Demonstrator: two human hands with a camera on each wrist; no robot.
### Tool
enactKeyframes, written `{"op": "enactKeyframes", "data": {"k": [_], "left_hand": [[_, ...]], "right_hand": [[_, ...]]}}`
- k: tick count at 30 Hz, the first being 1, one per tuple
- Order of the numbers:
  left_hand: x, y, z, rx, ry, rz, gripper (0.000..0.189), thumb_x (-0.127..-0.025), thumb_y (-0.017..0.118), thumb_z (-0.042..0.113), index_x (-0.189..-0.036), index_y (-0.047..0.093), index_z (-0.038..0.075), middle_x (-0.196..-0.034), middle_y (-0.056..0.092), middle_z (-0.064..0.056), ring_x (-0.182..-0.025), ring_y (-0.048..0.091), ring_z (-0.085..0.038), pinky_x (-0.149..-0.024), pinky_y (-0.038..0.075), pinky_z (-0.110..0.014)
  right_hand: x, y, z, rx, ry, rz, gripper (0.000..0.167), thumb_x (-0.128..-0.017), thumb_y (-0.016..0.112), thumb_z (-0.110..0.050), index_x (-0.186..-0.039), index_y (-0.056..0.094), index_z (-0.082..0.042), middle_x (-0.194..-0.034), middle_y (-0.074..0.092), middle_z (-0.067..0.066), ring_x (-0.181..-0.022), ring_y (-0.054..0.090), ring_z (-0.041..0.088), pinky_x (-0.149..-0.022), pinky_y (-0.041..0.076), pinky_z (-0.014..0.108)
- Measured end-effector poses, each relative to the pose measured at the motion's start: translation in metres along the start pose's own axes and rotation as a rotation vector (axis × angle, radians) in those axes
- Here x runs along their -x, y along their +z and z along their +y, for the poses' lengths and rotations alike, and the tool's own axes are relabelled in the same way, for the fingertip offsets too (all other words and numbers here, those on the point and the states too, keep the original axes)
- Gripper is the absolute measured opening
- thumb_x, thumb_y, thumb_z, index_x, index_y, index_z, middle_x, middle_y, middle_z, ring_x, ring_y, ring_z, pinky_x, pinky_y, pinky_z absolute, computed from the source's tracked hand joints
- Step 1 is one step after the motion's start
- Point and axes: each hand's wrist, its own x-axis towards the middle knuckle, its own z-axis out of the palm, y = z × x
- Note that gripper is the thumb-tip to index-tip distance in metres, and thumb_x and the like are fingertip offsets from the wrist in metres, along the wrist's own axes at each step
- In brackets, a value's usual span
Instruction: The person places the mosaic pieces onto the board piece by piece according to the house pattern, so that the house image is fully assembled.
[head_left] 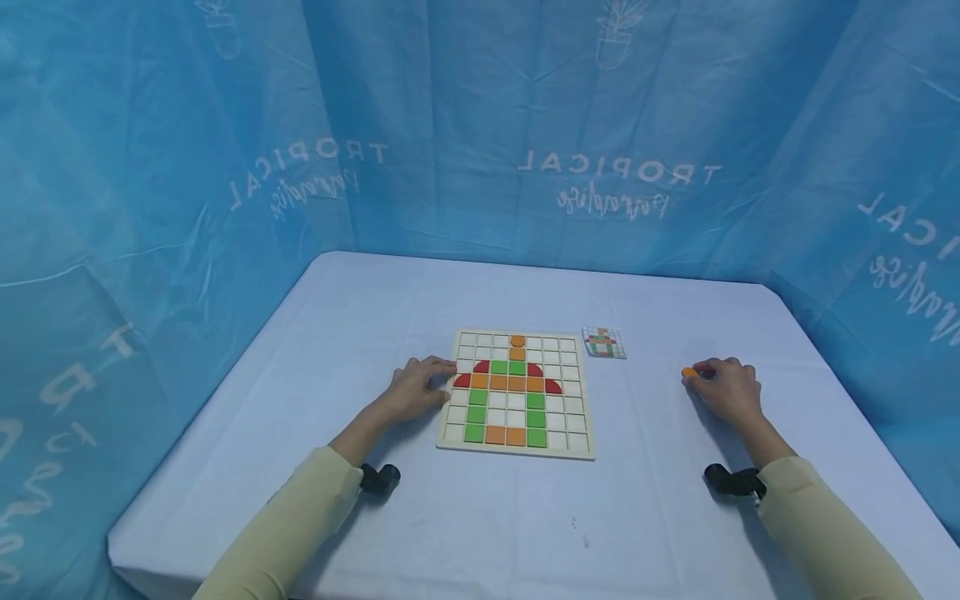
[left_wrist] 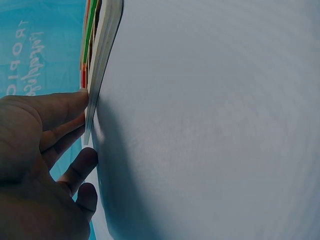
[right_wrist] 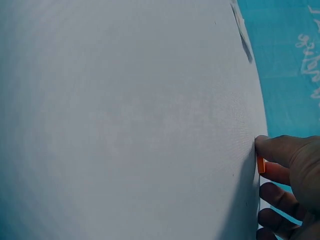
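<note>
A square board with a grid of white cells lies on the table, filled partly with green, orange and red pieces. Its left edge is touched by the thumb and fingertips of my left hand, whose fingers are loosely bent; the left wrist view shows the thumb at the board's side. Off to the right, my right hand pinches a small orange piece between thumb and fingers, low over the table. In the right wrist view that orange piece peeks out below the thumb, the rest of it covered.
Behind the board's top right corner lies a small card printed with a similar coloured pattern on a grid. A white cloth covers the table. Blue printed curtains hang around its back and sides.
</note>
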Motion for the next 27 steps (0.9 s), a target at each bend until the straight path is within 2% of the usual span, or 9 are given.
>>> {"op": "enactKeyframes", "data": {"k": [12,17,21,27], "left_hand": [[0.000,-0.001,0.001,0.003,-0.013,-0.007,0.047,-0.089,0.067,0.013,-0.134,0.056,0.008,-0.142,0.048,-0.005,-0.140,0.020,-0.039,-0.102,0.020,-0.054],[-0.001,0.000,0.000,-0.008,-0.008,-0.005,0.047,-0.089,0.067,0.013,-0.134,0.056,0.008,-0.142,0.048,-0.004,-0.138,0.026,-0.036,-0.099,0.024,-0.051],[-0.001,0.000,0.000,-0.012,-0.007,0.002,0.047,-0.088,0.068,0.013,-0.134,0.057,0.009,-0.141,0.049,-0.004,-0.134,0.032,-0.033,-0.094,0.027,-0.048],[-0.001,0.000,0.000,-0.011,-0.001,0.007,0.047,-0.087,0.069,0.014,-0.133,0.058,0.009,-0.140,0.049,-0.004,-0.133,0.033,-0.033,-0.093,0.027,-0.047]], "right_hand": [[0.000,0.004,0.002,0.013,-0.009,0.023,0.035,-0.089,0.066,-0.020,-0.108,0.064,0.010,-0.101,0.051,0.028,-0.095,0.041,0.044,-0.074,0.032,0.053],[-0.002,0.005,-0.002,0.012,-0.002,0.018,0.035,-0.089,0.066,-0.019,-0.108,0.064,0.011,-0.101,0.051,0.027,-0.096,0.041,0.044,-0.076,0.031,0.053],[-0.002,0.003,-0.015,-0.018,-0.022,0.008,0.035,-0.090,0.065,-0.019,-0.109,0.064,0.011,-0.104,0.052,0.027,-0.098,0.040,0.043,-0.075,0.033,0.051],[-0.004,0.005,-0.054,-0.065,-0.117,0.011,0.031,-0.089,0.066,-0.016,-0.108,0.067,0.009,-0.105,0.056,0.025,-0.097,0.042,0.039,-0.075,0.036,0.048]]}}
